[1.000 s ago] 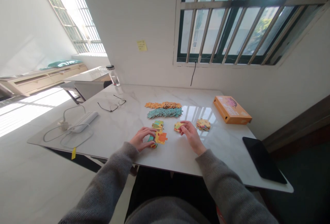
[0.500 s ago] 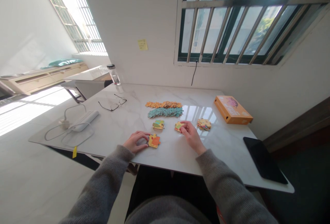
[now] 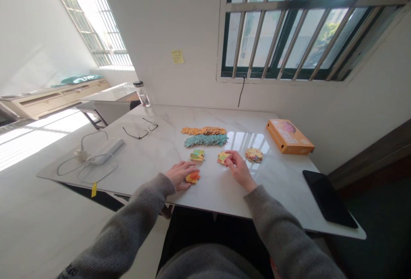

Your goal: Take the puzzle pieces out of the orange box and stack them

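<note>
My left hand lies over the left and upper side of an orange and yellow puzzle piece stack near the table's front edge, its fingers touching it. The fingers of my right hand pinch a yellow and green puzzle piece on the table. Between and behind the hands sits a green and yellow puzzle stack. A pile of yellow pieces is right of my right hand. Farther back lie a row of teal pieces and a row of orange pieces.
An orange box stands at the back right, with a black tablet at the right edge. Glasses, a white power strip with a cable, and a bottle are on the left of the white table.
My left hand has moved right and slightly up, from beside the orange and yellow pieces to over them, covering part of them. My right hand has hardly moved.
</note>
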`<state>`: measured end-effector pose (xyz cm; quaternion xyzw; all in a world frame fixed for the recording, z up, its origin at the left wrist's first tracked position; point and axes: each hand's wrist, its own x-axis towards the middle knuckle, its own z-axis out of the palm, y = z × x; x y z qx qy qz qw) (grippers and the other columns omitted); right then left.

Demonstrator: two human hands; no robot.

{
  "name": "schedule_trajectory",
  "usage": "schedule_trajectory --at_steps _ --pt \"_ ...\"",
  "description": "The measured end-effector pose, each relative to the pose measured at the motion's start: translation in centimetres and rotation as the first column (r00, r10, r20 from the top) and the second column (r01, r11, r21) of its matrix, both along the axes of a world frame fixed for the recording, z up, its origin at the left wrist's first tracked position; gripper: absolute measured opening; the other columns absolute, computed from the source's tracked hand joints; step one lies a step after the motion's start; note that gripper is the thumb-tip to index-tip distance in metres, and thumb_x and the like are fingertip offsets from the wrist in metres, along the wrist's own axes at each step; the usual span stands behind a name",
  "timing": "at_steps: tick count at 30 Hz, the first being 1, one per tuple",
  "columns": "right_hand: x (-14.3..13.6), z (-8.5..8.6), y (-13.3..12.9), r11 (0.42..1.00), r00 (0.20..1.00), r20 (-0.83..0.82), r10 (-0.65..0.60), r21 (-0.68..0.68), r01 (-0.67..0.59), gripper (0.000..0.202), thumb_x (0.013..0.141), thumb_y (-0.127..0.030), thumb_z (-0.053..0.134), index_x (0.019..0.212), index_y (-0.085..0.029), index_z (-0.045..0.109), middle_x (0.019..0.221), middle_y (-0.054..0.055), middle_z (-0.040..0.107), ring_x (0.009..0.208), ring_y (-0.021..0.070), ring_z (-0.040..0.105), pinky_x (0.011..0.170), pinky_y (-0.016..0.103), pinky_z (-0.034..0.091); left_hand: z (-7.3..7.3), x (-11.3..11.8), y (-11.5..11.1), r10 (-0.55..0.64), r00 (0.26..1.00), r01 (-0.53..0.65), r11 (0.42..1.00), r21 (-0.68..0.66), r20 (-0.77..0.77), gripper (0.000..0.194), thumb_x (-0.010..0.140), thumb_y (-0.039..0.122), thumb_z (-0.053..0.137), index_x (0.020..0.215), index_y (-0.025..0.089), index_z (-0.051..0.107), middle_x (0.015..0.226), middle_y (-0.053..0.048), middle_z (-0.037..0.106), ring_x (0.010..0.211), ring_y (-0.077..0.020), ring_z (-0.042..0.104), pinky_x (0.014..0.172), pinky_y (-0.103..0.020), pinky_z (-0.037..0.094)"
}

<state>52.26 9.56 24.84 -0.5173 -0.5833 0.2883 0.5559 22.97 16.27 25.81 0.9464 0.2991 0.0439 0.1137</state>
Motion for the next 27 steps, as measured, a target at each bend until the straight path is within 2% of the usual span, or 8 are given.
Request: schedule_trajectory --at_steps 3,6,13,16,20,23,27 --pt "0.2 0.1 0.0 1.0 1.0 0.011 -0.009 0.007 0.009 0.028 0.092 -0.036 0.053 0.115 -0.02 0.056 0.08 0.0 0.061 0.072 0.0157 0.06 0.072 0.03 0.05 1.4 1.7 0.0 0.005 0.983 -0.007 1.0 -0.01 -0.181 0.072 0.071 0.026 0.071 0.139 0.035 0.048 0.139 -0.006 0.052 0.12 -0.033 0.048 0.096 -0.05 0.05" --pt "0.2 0.2 0.0 1.0 0.999 0.033 -0.021 0.009 0.02 0.029 0.092 -0.036 0.052 0.115 -0.02 0.056 0.08 0.0 0.061 0.072 0.0158 0.06 0.072 0.03 0.05 2.5 2.7 -0.1 -0.014 0.966 0.014 1.0 -0.002 -0.259 0.067 0.073 0.028 0.07 0.137 0.036 0.051 0.135 -0.007 0.055 0.119 -0.0333 0.048 0.087 -0.046 0.053" --pt "0.4 0.5 -0.1 0.999 0.994 0.099 -0.045 0.029 0.042 0.028 0.092 -0.034 0.051 0.116 -0.02 0.057 0.08 0.0 0.061 0.073 0.0161 0.059 0.072 0.03 0.049 2.6 2.8 -0.1 -0.034 0.968 0.049 0.997 0.054 -0.247 0.048 0.076 0.028 0.071 0.122 0.035 0.061 0.129 -0.006 0.059 0.115 -0.0319 0.051 0.078 -0.038 0.053" --pt "1.4 0.5 0.2 0.99 0.972 0.191 -0.134 0.07 0.123 0.028 0.092 -0.032 0.049 0.115 -0.019 0.058 0.081 0.001 0.062 0.073 0.0172 0.058 0.072 0.031 0.048 2.4 2.6 -0.2 -0.039 0.973 0.055 0.996 0.064 -0.227 0.044 0.077 0.028 0.071 0.119 0.035 0.063 0.128 -0.005 0.06 0.115 -0.0311 0.051 0.077 -0.038 0.053" --pt "3.1 -0.4 1.0 0.964 0.866 0.425 -0.264 0.145 0.223 0.029 0.089 -0.028 0.05 0.113 -0.017 0.061 0.09 0.007 0.064 0.089 0.0238 0.058 0.086 0.039 0.046 2.3 2.3 -0.3 -0.027 0.978 0.039 0.998 0.053 -0.208 0.051 0.076 0.028 0.07 0.125 0.035 0.059 0.131 -0.005 0.059 0.118 -0.0314 0.052 0.079 -0.041 0.054" --pt "3.6 -1.4 1.4 0.97 0.743 0.623 -0.244 0.143 0.198 0.035 0.086 -0.032 0.058 0.117 -0.018 0.063 0.108 0.012 0.063 0.107 0.0297 0.054 0.098 0.046 0.04 2.5 2.2 -0.5 -0.002 0.982 0.02 0.995 0.094 -0.187 0.063 0.072 0.029 0.073 0.133 0.034 0.055 0.14 -0.007 0.053 0.123 -0.0338 0.049 0.087 -0.048 0.052" --pt "3.5 -2.2 1.4 0.978 0.644 0.742 -0.19 0.085 0.191 0.039 0.085 -0.034 0.064 0.122 -0.021 0.062 0.115 0.011 0.061 0.11 0.0307 0.053 0.099 0.048 0.038 2.5 2.8 -1.0 -0.067 0.997 0.071 0.985 0.156 -0.026 0.062 0.076 0.034 0.07 0.135 0.03 0.053 0.14 -0.009 0.053 0.124 -0.0328 0.048 0.098 -0.05 0.047"
